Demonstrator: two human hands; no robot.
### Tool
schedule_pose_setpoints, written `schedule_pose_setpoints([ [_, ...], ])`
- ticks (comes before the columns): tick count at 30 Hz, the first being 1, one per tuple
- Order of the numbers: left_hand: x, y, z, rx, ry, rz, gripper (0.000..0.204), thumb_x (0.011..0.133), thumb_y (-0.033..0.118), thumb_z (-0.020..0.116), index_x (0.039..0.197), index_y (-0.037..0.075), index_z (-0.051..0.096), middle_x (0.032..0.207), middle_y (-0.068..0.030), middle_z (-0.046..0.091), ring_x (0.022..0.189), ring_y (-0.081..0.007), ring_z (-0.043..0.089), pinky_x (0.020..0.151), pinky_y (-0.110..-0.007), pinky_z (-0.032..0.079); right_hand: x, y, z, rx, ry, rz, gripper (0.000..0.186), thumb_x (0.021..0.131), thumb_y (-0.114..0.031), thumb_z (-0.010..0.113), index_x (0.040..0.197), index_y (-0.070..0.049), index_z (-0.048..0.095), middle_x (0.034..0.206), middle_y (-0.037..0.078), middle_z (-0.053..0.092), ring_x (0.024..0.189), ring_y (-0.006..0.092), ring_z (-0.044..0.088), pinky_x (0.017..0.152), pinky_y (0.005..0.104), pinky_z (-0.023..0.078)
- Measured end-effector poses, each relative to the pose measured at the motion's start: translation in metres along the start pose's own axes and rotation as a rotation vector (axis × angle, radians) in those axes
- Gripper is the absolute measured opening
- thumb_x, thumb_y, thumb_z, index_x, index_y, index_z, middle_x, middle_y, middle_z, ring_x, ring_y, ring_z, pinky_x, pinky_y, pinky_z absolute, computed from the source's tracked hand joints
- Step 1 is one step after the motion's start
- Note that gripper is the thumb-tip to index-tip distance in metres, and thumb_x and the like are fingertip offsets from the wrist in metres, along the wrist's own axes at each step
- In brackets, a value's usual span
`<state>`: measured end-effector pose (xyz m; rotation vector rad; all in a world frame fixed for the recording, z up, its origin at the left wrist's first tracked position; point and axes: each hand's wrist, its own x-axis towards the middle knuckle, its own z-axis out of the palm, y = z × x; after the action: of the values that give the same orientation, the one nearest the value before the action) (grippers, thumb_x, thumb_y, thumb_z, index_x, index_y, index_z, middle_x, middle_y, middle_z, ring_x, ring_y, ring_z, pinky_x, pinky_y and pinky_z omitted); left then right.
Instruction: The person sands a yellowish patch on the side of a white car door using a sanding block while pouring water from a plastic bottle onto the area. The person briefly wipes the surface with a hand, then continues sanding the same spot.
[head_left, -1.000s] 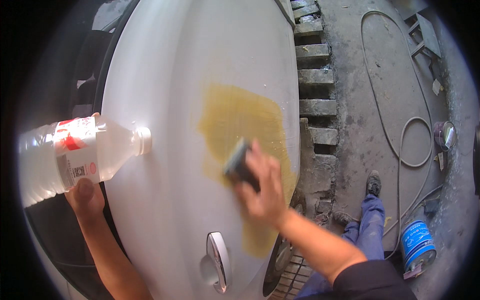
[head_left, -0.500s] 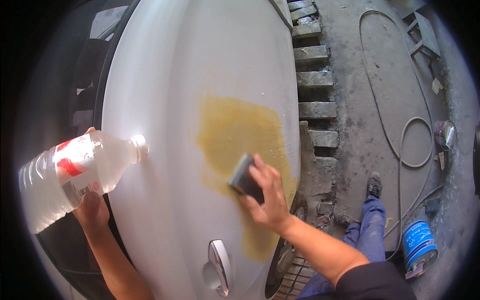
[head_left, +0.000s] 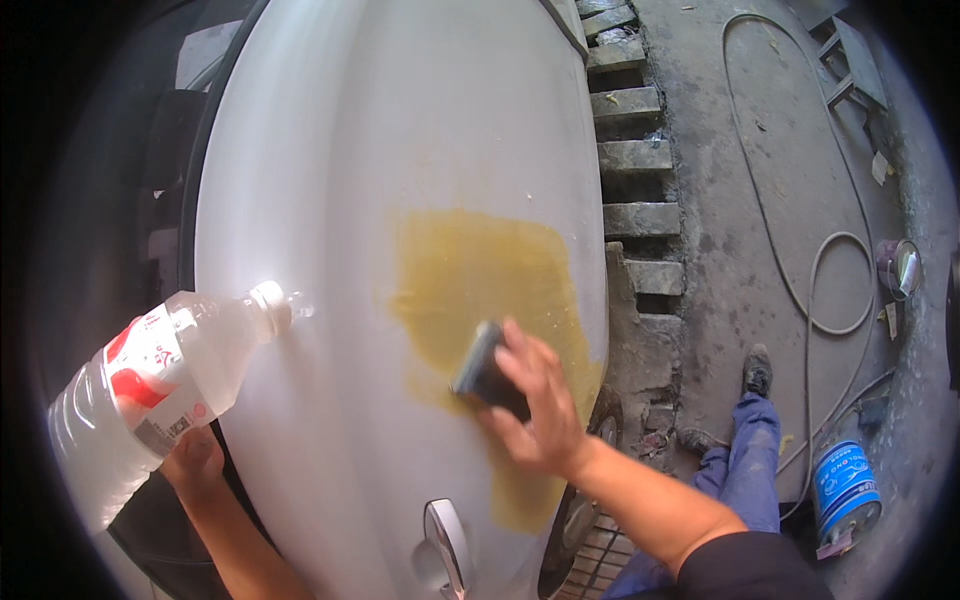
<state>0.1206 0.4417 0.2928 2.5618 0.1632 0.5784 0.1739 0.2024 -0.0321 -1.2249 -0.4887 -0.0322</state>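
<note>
My right hand (head_left: 535,400) grips a dark sanding block (head_left: 491,375) and presses it on the lower part of a yellowish filler patch (head_left: 470,270) on a silver-white car door (head_left: 400,120). In my left hand (head_left: 195,458) is a clear plastic bottle (head_left: 215,345) with a red and white label, tilted with its neck toward the door. A little water (head_left: 301,304) shows at the bottle's mouth. The block's face against the panel is hidden. Below the patch is the door handle (head_left: 447,545).
Right of the car runs a concrete drain grating (head_left: 640,218) with open gaps. A hose (head_left: 850,330) loops over the floor near a blue can (head_left: 845,490), a small paint pail (head_left: 898,268) and a stool (head_left: 855,65). My shoes and trousers show beside the car.
The bottle has shifted slightly, and water now comes out of its mouth. My right hand has moved the sanding block slightly down and left on the patch.
</note>
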Motion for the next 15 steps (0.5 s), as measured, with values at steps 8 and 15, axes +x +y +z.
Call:
schedule_pose_setpoints([
  [8, -0.018, -0.009, -0.013, -0.001, -0.005, -0.089, 0.093, 0.074, 0.036, 0.086, 0.148, 0.007, 0.038, 0.143, -0.0080, 0.049, 0.134, -0.0260, 0.046, 0.113, -0.045, 0.036, 0.114, 0.031, 0.008, -0.063, 0.098, -0.034, 0.058, 0.084, -0.009, 0.068, 0.136, -0.001, 0.045, 0.145, 0.027, 0.046, 0.125, 0.0470, 0.047, 0.106, 0.0506, 0.038],
  [15, -0.013, -0.005, -0.015, -0.023, 0.101, -0.172, 0.085, 0.079, 0.029, 0.081, 0.148, 0.006, 0.037, 0.147, -0.0098, 0.046, 0.138, -0.0284, 0.044, 0.118, -0.049, 0.029, 0.033, 0.002, 0.006, -0.030, 0.034, -0.044, 0.061, 0.082, -0.007, 0.068, 0.138, 0.000, 0.045, 0.147, 0.028, 0.043, 0.122, 0.0489, 0.049, 0.105, 0.0522, 0.039],
])
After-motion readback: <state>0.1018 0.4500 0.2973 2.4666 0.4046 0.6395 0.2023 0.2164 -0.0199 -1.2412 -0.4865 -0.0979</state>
